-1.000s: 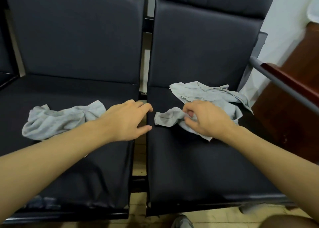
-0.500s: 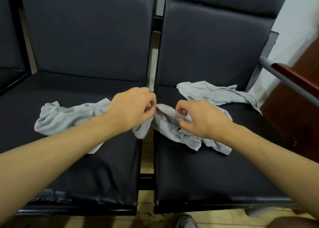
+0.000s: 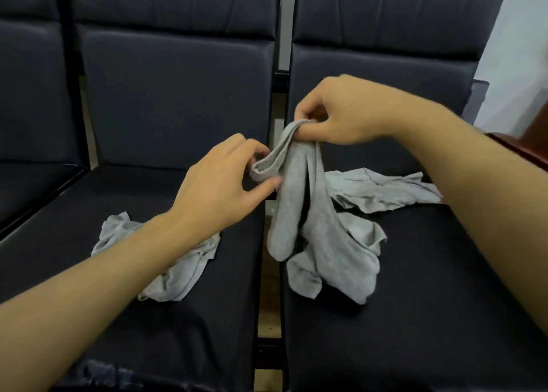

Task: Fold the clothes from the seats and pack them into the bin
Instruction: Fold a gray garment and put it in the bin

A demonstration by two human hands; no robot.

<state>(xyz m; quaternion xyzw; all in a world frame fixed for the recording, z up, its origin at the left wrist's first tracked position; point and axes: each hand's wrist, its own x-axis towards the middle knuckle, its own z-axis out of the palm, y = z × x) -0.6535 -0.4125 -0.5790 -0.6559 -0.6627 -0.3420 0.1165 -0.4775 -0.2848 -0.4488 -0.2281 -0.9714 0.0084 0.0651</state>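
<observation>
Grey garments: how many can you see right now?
3. One grey garment pinched up by both hands; one on the left seat; one on the right seat. Folds may hide more.

One garment (image 3: 166,261) lies on the left seat (image 3: 89,273), another (image 3: 382,193) on the right seat (image 3: 415,302).

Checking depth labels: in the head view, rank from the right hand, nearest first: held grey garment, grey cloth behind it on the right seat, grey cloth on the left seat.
1. Held grey garment: in the right hand.
2. Grey cloth on the right seat: below the hand.
3. Grey cloth on the left seat: far lower left.
</observation>
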